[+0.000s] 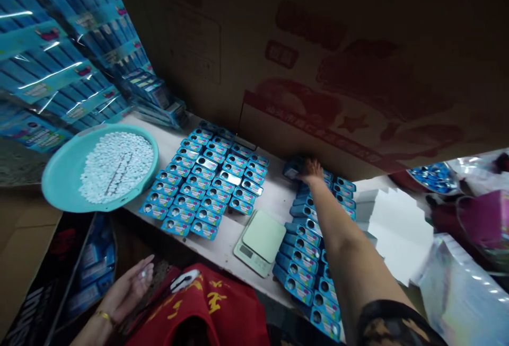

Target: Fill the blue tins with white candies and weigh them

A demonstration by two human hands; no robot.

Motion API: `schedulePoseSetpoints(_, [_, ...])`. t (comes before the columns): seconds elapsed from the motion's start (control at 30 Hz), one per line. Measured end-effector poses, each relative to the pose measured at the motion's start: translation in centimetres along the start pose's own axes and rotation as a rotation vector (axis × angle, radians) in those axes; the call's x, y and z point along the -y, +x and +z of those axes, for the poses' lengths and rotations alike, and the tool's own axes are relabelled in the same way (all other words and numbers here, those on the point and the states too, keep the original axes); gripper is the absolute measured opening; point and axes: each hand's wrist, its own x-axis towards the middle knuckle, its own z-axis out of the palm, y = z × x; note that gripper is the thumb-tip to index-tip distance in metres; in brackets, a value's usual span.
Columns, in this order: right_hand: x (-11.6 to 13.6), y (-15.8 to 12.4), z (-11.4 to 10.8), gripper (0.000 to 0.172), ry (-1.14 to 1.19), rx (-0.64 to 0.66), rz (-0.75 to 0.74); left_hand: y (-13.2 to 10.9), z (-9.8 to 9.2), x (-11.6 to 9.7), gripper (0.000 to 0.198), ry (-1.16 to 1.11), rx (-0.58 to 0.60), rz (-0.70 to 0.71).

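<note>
My right hand [311, 170] reaches far across the white table [278, 197] and closes on a small blue tin [293, 167] at the back of a stack of blue tins [304, 261]. My left hand [129, 289] rests low near my lap, palm up, fingers loosely open, with a few small white tablets in the palm. A gold bracelet is on that wrist. A grid of blue tins [207, 182] lies flat on the table to the left. A teal bowl [63, 176] holds a heap of white tablets [116, 165].
A pale green digital scale [260, 241] sits at the table's front edge. A large cardboard box [338, 70] looms behind. Shrink-wrapped blue packs [59, 54] are stacked at the left. Red cloth [214, 303] covers my lap. Pink containers [481, 219] and foil bags lie at right.
</note>
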Motion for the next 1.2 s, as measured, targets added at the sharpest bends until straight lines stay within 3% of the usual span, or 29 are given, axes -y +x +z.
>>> schedulePoseSetpoints(0.13, [1.0, -1.8, -0.4, 0.063, -0.048, -0.019, -0.101, 0.3, 0.8, 0.5, 0.020, 0.026, 0.093, 0.021])
schedulePoseSetpoints(0.33, [2.0, -8.0, 0.1, 0.063, -0.014, -0.016, -0.260, -0.1, 2.8, 0.1, 0.020, 0.070, 0.143, 0.021])
schedulePoseSetpoints(0.5, [1.5, -12.2, 1.0, 0.055, 0.118, -0.151, -0.298, -0.6, 4.3, -0.4, 0.020, 0.120, 0.190, 0.009])
schedulePoseSetpoints(0.63, [1.6, -13.6, 1.4, 0.040, 0.166, -0.201, -0.230, -0.5, 4.7, -0.7, 0.021, 0.149, 0.222, 0.001])
schedulePoseSetpoints(0.8, [2.5, -14.0, 1.2, 0.029, 0.149, -0.180, -0.261, -0.9, 4.9, -0.8, 0.021, 0.160, 0.246, 0.010])
schedulePoseSetpoints(1.0, [3.5, -14.7, -0.4, 0.023, 0.105, -0.173, -0.260, -1.7, 5.1, -0.7, 0.020, 0.211, 0.264, 0.001])
schedulePoseSetpoints(1.1, [3.3, -17.1, -2.0, 0.023, 0.084, -0.168, -0.303, -2.1, 5.3, -0.9, 0.019, 0.217, 0.273, 0.000])
schedulePoseSetpoints(1.2, [3.4, -21.2, -3.5, 0.023, 0.053, -0.172, -0.435, -2.9, 6.2, -1.1, 0.019, 0.231, 0.314, -0.010])
